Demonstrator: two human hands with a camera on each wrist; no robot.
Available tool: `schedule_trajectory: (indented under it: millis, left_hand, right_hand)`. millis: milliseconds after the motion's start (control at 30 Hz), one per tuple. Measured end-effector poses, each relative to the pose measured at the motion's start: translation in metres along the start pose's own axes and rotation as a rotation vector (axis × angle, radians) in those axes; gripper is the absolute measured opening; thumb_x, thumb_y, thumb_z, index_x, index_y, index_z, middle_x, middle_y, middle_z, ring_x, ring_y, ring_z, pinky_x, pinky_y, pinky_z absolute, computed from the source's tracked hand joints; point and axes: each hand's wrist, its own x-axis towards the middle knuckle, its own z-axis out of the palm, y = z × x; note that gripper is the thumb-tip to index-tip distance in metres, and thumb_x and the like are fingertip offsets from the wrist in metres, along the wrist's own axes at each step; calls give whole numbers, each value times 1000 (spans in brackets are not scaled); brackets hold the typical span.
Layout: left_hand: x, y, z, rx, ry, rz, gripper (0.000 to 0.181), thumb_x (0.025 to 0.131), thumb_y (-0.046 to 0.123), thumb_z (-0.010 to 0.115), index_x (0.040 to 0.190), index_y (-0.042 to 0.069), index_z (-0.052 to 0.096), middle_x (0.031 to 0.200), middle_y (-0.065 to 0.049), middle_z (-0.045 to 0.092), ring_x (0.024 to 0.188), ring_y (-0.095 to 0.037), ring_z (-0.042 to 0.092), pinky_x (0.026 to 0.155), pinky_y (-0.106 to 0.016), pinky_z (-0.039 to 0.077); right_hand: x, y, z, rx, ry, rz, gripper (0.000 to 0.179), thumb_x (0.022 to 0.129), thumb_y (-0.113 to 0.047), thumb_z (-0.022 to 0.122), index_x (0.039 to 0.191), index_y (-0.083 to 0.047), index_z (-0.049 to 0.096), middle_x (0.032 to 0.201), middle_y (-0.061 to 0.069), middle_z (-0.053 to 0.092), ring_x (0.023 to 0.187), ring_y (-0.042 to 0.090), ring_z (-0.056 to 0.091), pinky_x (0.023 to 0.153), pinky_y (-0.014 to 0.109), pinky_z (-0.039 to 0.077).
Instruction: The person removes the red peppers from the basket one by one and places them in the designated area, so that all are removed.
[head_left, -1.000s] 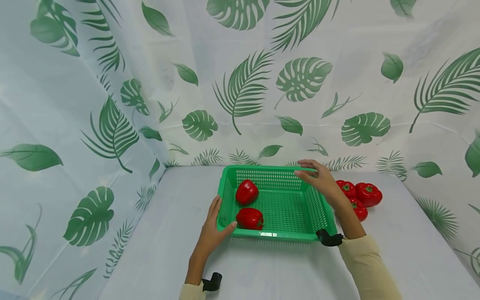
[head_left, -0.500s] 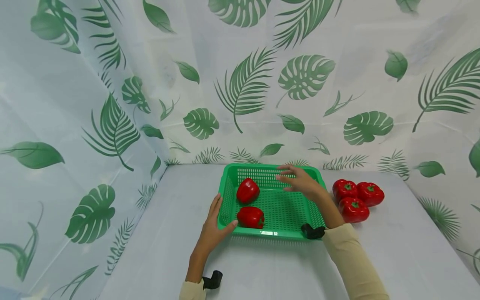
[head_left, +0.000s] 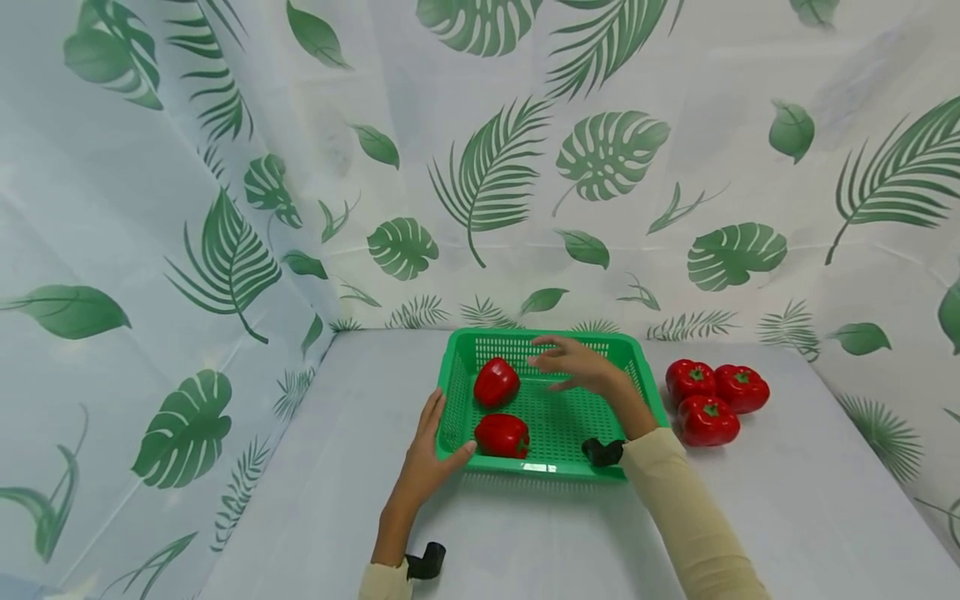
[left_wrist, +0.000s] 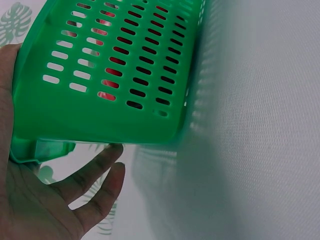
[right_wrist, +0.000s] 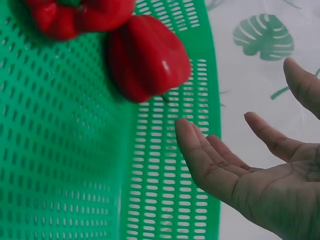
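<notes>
A green plastic basket (head_left: 555, 433) with slotted sides holds two red bell peppers, one pepper (head_left: 497, 382) behind the other pepper (head_left: 502, 436), both toward its left side. My left hand (head_left: 425, 467) rests at the basket's front left corner, thumb on the front rim and straight fingers along the left side. In the left wrist view, two fingers (left_wrist: 102, 192) reach past the basket wall. Above the basket's right half hovers my right hand (head_left: 579, 365), its fingers spread and loosely bent around nothing. The right wrist view shows it apart from the nearer pepper (right_wrist: 150, 57).
Outside the basket, to its right, three more red bell peppers (head_left: 707, 420) sit clustered on the white tabletop (head_left: 555, 542). A white sheet (head_left: 510, 208) with green leaf prints hangs behind the table and along its left side.
My right hand has moved left from the basket's right rim to over its inside, uncovering the three peppers at the right. My left hand keeps its place at the corner.
</notes>
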Motion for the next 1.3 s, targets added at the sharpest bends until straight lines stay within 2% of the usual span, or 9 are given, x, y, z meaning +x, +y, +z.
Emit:
schedule_trajectory:
  millis: [167,400,500,600,867,1000,1300]
  left_hand:
    - [-1,2,-1,-10,2,1,86,88,37,70,157,19,22,164,11,12,151,-24,15,112,-64,28]
    - [-2,2,0,4,-11,-8,88,87,48,67,157,20,21,164,11,11,151,-23,16,112,-63,29]
    - [-2,1,1,-5,-3,-1,87,88,45,68,157,19,23,164,12,12,151,-23,16,112,-63,29]
    - [-2,0,0,-7,0,10,86,88,41,69,157,18,23,164,12,12,151,-23,16,112,-63,29]
    - [-1,0,-1,-7,-4,11,85,88,38,69,157,20,22,163,13,12,151,-22,17,112,-62,30]
    - [-1,-1,-2,-10,-9,3,85,88,37,70,157,21,23,163,14,12,151,-22,18,112,-62,31]
    - [-1,-1,-2,-10,-12,-6,86,88,41,69,157,21,22,164,14,11,151,-22,16,112,-61,30]
  right_hand:
    - [12,2,7,17,4,42,67,97,-27,61,152,-9,27,150,25,35,137,47,38,97,54,50]
    - [25,10,13,32,-4,93,74,94,-22,65,154,-7,24,148,27,37,136,46,40,102,60,43]
    - [31,13,14,46,3,112,75,93,-22,67,153,-8,25,146,26,40,136,45,40,101,61,43]
    - [37,15,15,59,14,139,74,92,-21,68,152,-10,27,145,25,41,136,45,40,100,61,44]
    - [54,17,24,122,9,188,68,93,-14,66,151,-13,31,153,23,33,137,49,36,100,61,44]
    - [60,19,29,119,9,210,65,93,-12,66,150,-16,35,150,23,37,135,48,40,99,60,46]
    - [68,22,39,105,13,221,63,93,-12,66,149,-12,37,150,24,37,133,46,42,100,60,46]
